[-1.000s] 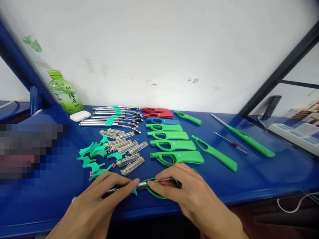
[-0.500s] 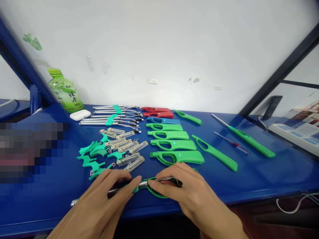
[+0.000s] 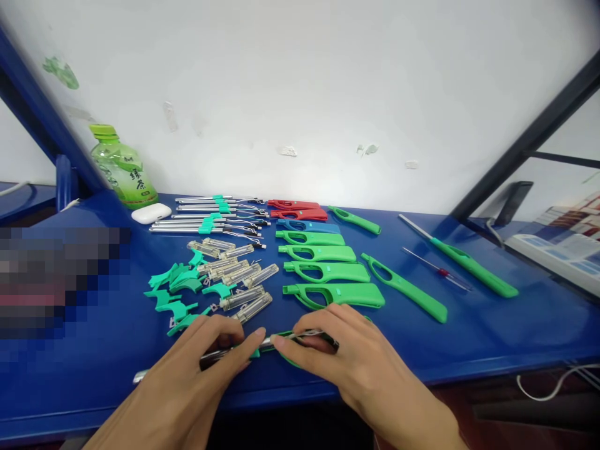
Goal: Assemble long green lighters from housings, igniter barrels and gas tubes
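Near the table's front edge my left hand [image 3: 201, 369] is closed round a metal rod [image 3: 139, 377] with a teal collar; the rod's tip sticks out at the lower left. My right hand [image 3: 356, 362] pinches the rod's other end, where thin wires show, over a green lighter shell [image 3: 282, 357]. The fingers hide most of that shell. Just behind the hands lie a row of green shells [image 3: 349, 294], clear fuel tubes [image 3: 253, 307] and teal trigger pieces [image 3: 178, 309].
Rods with wires [image 3: 187, 229] lie at the back left by a white case [image 3: 150, 214] and a green bottle [image 3: 124, 169]. Red shells [image 3: 300, 214] are at the back. A screwdriver [image 3: 442, 272] and a long green lighter [image 3: 478, 269] lie right.
My right thumb and fingertips have shifted slightly left along the rod, and its wired end has moved a little the same way. My left hand has barely moved.
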The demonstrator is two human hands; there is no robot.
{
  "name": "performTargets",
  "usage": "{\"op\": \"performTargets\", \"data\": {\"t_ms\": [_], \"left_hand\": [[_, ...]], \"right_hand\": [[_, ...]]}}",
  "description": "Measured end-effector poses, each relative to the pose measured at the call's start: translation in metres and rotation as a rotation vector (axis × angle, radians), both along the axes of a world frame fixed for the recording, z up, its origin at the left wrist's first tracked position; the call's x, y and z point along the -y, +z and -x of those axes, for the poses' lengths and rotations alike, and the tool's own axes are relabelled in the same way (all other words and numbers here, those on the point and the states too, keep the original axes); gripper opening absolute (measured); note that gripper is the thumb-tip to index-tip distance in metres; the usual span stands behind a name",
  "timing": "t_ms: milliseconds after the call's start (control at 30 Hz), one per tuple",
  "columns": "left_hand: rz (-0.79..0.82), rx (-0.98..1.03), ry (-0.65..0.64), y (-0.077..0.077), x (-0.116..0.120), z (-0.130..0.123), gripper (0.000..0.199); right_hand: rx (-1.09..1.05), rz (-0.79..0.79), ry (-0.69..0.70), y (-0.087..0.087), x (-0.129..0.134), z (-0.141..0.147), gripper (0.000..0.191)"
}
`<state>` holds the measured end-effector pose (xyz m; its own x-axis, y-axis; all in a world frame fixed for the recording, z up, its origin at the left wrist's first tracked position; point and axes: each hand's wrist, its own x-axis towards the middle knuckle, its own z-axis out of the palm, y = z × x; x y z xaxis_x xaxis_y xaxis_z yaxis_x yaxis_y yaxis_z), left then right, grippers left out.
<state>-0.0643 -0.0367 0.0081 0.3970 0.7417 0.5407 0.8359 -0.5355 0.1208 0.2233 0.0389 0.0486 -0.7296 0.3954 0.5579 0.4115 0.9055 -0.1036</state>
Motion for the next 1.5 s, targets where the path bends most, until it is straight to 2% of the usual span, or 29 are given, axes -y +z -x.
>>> {"op": "performTargets", "data": {"t_ms": [167,433,600,767,1000,1233,1500], "left_hand": [[0.029,-0.073,0.059,-0.003,0.006,0.005,0.069],[0.017,0.051,-0.032,-0.005,0.001,0.009,0.048],[0.019,0.116,-0.082,0.006,0.006,0.005,0.032],[-0.036,0.249,-0.033,0.016,0.001,-0.012,0.017],[-0.040,0.101,-0.019,0.016,-0.008,-0.007,0.028],[-0.062,0.146,-0.038,0.022,-0.012,-0.010,0.039],[-0.046,0.121,-0.037,0.014,-0.011,0.001,0.040]], "right_hand": [[0.013,-0.014,-0.010,0.003,0.001,0.001,0.042],[0.028,-0.019,-0.014,0.002,0.001,0.000,0.042],[0.027,-0.014,-0.018,0.001,0.001,0.000,0.043],[0.011,0.016,-0.020,0.001,0.001,0.002,0.045],[-0.008,0.059,-0.026,0.008,0.000,0.006,0.063],[0.001,0.042,-0.012,0.007,-0.001,0.003,0.055],[0.022,0.024,-0.007,0.002,-0.002,0.001,0.049]]}}
